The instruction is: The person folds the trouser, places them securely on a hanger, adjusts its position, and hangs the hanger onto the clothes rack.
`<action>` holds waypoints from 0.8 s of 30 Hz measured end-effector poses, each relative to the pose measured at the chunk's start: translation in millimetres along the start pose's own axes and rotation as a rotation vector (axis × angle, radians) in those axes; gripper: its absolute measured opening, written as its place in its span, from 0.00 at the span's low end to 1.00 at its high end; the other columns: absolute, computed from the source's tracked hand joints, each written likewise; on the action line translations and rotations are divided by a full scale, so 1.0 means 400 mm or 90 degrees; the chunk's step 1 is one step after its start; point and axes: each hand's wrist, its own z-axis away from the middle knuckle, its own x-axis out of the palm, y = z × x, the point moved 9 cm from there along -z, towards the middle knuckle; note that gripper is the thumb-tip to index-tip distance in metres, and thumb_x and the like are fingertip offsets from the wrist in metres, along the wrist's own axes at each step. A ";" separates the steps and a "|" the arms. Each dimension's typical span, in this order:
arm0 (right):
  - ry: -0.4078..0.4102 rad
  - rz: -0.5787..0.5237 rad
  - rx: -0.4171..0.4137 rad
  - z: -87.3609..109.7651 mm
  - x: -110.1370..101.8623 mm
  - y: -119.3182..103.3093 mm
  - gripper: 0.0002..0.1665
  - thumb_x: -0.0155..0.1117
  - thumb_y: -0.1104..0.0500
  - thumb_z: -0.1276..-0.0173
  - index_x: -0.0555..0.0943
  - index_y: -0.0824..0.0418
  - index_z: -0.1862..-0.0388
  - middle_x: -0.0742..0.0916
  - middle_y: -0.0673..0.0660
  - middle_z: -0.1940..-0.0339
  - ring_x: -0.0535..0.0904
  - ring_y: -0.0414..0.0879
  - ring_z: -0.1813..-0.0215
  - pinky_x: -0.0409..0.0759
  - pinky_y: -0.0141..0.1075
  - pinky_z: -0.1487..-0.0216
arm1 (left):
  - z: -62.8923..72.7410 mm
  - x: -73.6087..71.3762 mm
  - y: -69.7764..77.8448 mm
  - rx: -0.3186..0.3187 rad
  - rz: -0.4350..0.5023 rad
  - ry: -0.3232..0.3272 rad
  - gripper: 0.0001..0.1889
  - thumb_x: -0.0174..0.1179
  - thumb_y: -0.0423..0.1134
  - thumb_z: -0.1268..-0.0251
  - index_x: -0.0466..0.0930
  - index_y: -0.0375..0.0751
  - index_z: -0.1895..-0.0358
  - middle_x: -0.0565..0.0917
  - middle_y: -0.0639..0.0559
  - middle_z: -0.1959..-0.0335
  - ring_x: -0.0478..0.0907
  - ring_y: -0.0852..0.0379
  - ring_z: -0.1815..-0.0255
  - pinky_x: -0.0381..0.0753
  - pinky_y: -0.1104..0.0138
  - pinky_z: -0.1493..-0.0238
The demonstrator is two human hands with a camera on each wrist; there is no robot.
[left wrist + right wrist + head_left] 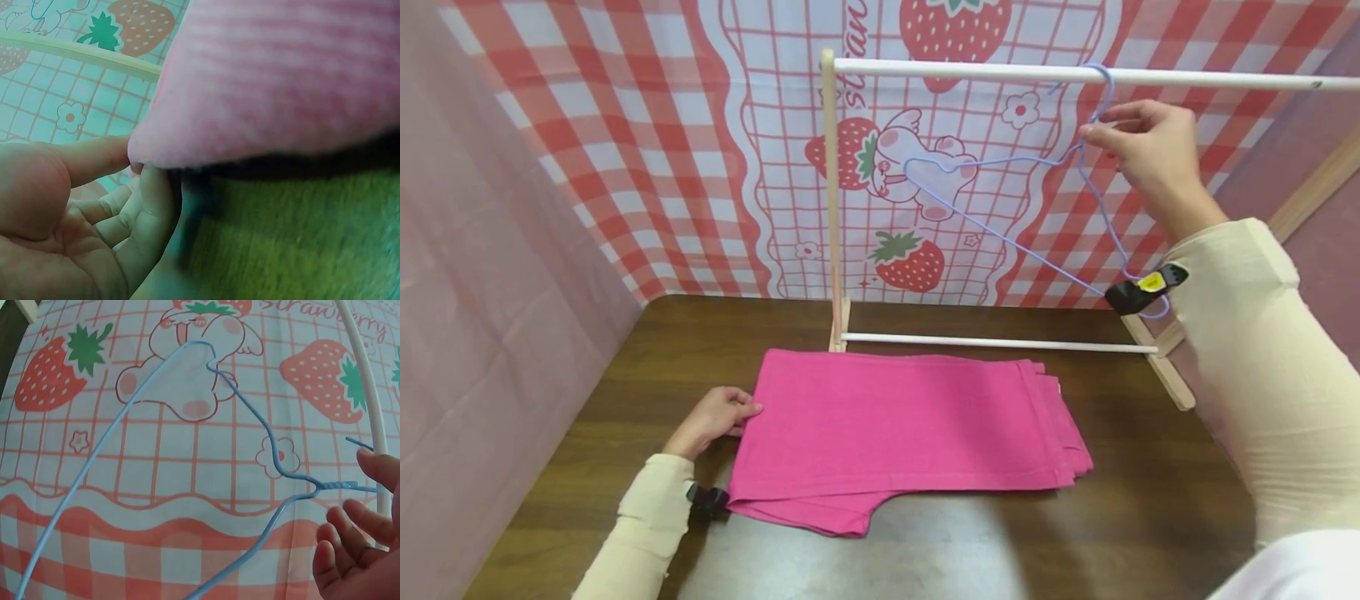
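Observation:
Folded pink trousers (895,425) lie flat on the wooden table. At their left edge, my left hand (718,412) pinches the cloth between thumb and fingers; the left wrist view shows the pinched pink edge (181,125) close up. A blue wire hanger (1015,242) is hooked over the white rail (970,71), and its frame hangs at a slant. My right hand (1157,150) is at the hanger's neck, just below the rail. In the right wrist view, thumb and fingers stand apart on either side of the twisted neck (337,485).
The rack has a wooden upright (832,200), a lower white bar (1000,342) and a wooden foot (1172,379) on the table (625,400). Behind it hangs a checked strawberry-print cloth (700,167). A pinkish curtain (490,292) covers the left side.

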 end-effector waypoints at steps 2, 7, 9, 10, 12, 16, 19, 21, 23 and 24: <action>-0.020 0.043 0.005 -0.005 0.004 0.005 0.30 0.70 0.43 0.40 0.79 0.52 0.40 0.80 0.34 0.66 0.72 0.32 0.58 0.68 0.29 0.55 | 0.000 0.001 0.000 0.000 0.001 -0.001 0.13 0.58 0.33 0.32 0.74 0.22 0.56 0.80 0.49 0.71 0.77 0.61 0.73 0.84 0.67 0.67; -0.066 0.089 0.009 -0.021 0.019 0.013 0.33 0.69 0.41 0.39 0.78 0.54 0.38 0.79 0.34 0.66 0.73 0.33 0.58 0.67 0.31 0.53 | -0.002 0.001 -0.001 -0.003 -0.001 0.002 0.13 0.58 0.34 0.32 0.74 0.22 0.56 0.80 0.49 0.71 0.77 0.61 0.73 0.84 0.67 0.67; -0.079 0.081 0.015 -0.028 0.024 0.018 0.28 0.70 0.42 0.40 0.80 0.52 0.43 0.80 0.35 0.68 0.75 0.33 0.61 0.68 0.29 0.56 | -0.002 0.002 -0.001 -0.003 -0.003 0.002 0.13 0.58 0.34 0.32 0.74 0.23 0.56 0.80 0.50 0.71 0.77 0.61 0.73 0.84 0.67 0.67; -0.085 0.086 0.011 -0.030 0.028 0.017 0.25 0.70 0.42 0.40 0.81 0.51 0.47 0.80 0.35 0.68 0.75 0.33 0.62 0.68 0.28 0.58 | -0.002 0.002 -0.001 -0.002 -0.004 0.002 0.13 0.58 0.34 0.32 0.74 0.22 0.56 0.80 0.49 0.71 0.77 0.61 0.73 0.84 0.67 0.67; -0.095 0.101 0.010 -0.037 0.035 0.018 0.19 0.70 0.41 0.40 0.80 0.48 0.55 0.80 0.36 0.69 0.73 0.34 0.63 0.67 0.28 0.62 | -0.001 0.001 0.000 -0.002 -0.004 0.003 0.13 0.58 0.34 0.32 0.74 0.22 0.56 0.80 0.49 0.70 0.77 0.61 0.73 0.84 0.67 0.67; -0.102 0.135 0.015 -0.047 0.047 0.021 0.16 0.69 0.39 0.40 0.78 0.46 0.63 0.79 0.39 0.71 0.69 0.38 0.64 0.66 0.30 0.66 | 0.000 0.001 0.000 -0.005 -0.005 0.003 0.13 0.58 0.34 0.32 0.74 0.22 0.55 0.80 0.49 0.70 0.77 0.60 0.73 0.84 0.67 0.67; -0.103 0.120 0.018 -0.053 0.057 0.020 0.13 0.70 0.41 0.40 0.80 0.47 0.67 0.80 0.39 0.75 0.68 0.39 0.69 0.67 0.29 0.70 | 0.001 0.000 0.001 -0.005 -0.008 0.003 0.14 0.58 0.34 0.31 0.74 0.22 0.55 0.80 0.48 0.70 0.77 0.60 0.72 0.84 0.66 0.66; -0.108 0.103 0.016 -0.055 0.065 0.018 0.11 0.69 0.43 0.39 0.81 0.47 0.72 0.80 0.39 0.79 0.69 0.38 0.73 0.67 0.29 0.74 | 0.001 -0.001 0.001 -0.004 -0.007 0.004 0.14 0.58 0.34 0.31 0.74 0.22 0.55 0.80 0.48 0.70 0.77 0.60 0.72 0.84 0.66 0.66; -0.116 0.095 0.013 -0.057 0.070 0.015 0.12 0.69 0.45 0.37 0.82 0.48 0.75 0.80 0.40 0.82 0.69 0.37 0.77 0.67 0.28 0.77 | 0.000 0.000 0.000 -0.003 -0.007 0.003 0.14 0.58 0.34 0.31 0.73 0.22 0.55 0.80 0.49 0.70 0.77 0.61 0.72 0.84 0.67 0.66; -0.120 0.097 0.011 -0.057 0.072 0.014 0.13 0.68 0.45 0.37 0.82 0.50 0.75 0.80 0.41 0.83 0.69 0.36 0.78 0.67 0.28 0.78 | -0.001 0.001 -0.002 -0.003 -0.003 0.003 0.14 0.58 0.34 0.31 0.73 0.22 0.55 0.80 0.49 0.70 0.77 0.61 0.72 0.84 0.67 0.67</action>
